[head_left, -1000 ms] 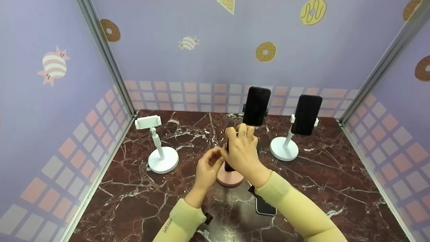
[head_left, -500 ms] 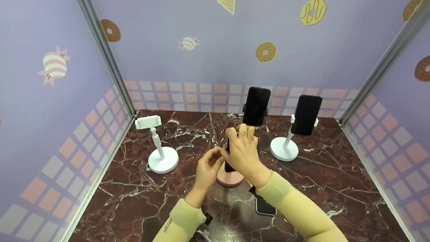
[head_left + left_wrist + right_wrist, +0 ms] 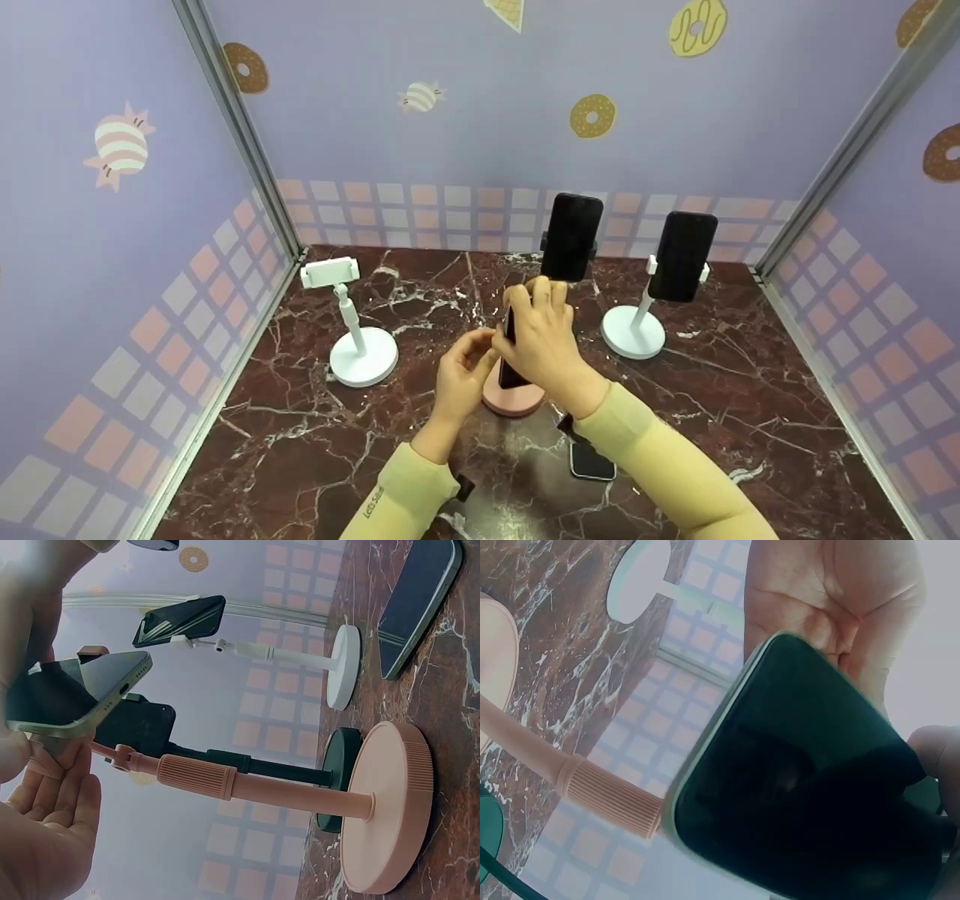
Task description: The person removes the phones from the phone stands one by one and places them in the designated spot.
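Note:
A black-screened smartphone (image 3: 513,373) is at the head of the pink phone stand (image 3: 512,403), whose round base stands mid-table. My right hand (image 3: 546,341) reaches over the phone and grips it, fingers along its upper part. My left hand (image 3: 460,379) is at the phone's left edge, thumb and fingertips pinching the stand's clamp, which is mostly hidden. In the left wrist view, the phone (image 3: 88,692) tilts away from the upright pink pole (image 3: 292,799), with left fingers (image 3: 71,799) curled behind it. The right wrist view shows the phone's dark screen (image 3: 795,757) close up.
A white stand (image 3: 364,358) with a bare clamp is at the left. Behind, a dark green stand (image 3: 341,765) bears a phone (image 3: 571,238). Another white stand (image 3: 634,332) at the right carries a phone (image 3: 682,256). One phone (image 3: 592,461) lies flat near my right sleeve.
The phone in the right hand has tipped slightly, its lower end dropping a little and more of its left side showing. Both hands stay almost in place.

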Demonstrator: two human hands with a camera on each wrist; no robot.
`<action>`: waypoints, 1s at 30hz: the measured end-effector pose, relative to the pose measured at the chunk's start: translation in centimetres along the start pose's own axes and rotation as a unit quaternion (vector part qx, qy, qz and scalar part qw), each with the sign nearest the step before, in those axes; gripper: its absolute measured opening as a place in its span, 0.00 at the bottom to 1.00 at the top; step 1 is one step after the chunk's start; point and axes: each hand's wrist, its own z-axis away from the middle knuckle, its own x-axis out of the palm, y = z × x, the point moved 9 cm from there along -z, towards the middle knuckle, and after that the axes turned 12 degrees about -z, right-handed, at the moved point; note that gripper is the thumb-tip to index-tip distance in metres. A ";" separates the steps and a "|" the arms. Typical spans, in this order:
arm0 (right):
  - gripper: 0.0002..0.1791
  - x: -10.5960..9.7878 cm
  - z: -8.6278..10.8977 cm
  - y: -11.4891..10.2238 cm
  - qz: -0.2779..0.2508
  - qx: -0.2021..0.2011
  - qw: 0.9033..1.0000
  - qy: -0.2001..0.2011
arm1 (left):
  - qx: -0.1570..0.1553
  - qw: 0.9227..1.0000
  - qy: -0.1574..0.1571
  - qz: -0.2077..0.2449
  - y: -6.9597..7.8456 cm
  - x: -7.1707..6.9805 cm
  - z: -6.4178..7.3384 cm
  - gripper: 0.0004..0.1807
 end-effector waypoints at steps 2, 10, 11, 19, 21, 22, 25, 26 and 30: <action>0.23 0.0 0.1 -0.1 -0.003 -0.006 1.000 0.000 | -0.003 1.000 0.003 0.001 0.0 -0.1 0.0 0.15; 0.25 0.0 0.2 -0.3 -0.021 -0.030 0.999 0.007 | -0.008 1.000 0.005 0.000 -0.1 -0.1 0.0 0.15; 0.25 0.0 0.1 -0.4 -0.023 -0.034 0.999 0.007 | -0.008 1.000 0.006 0.000 -0.1 -0.1 0.0 0.14; 0.26 0.0 0.1 -0.7 -0.034 -0.048 0.998 0.005 | -0.010 1.000 0.004 -0.013 -0.2 -0.2 -0.1 0.14; 0.26 -0.1 0.1 -0.8 -0.036 -0.051 0.998 0.003 | -0.013 1.000 0.003 -0.016 -0.2 -0.2 -0.1 0.15; 0.26 -0.1 0.1 -0.8 -0.039 -0.051 0.998 0.001 | -0.014 1.000 0.002 -0.017 -0.2 -0.2 -0.1 0.15; 0.26 0.0 0.1 -0.9 -0.043 -0.049 0.998 -0.003 | -0.014 1.000 0.003 -0.015 -0.1 -0.2 -0.1 0.16; 0.26 0.0 0.1 -0.9 -0.044 -0.049 0.998 -0.004 | -0.014 1.000 0.004 -0.015 -0.1 -0.2 -0.1 0.16; 0.26 0.1 0.0 -0.9 -0.044 -0.047 0.998 -0.007 | -0.015 1.000 0.005 -0.009 -0.2 -0.2 -0.1 0.16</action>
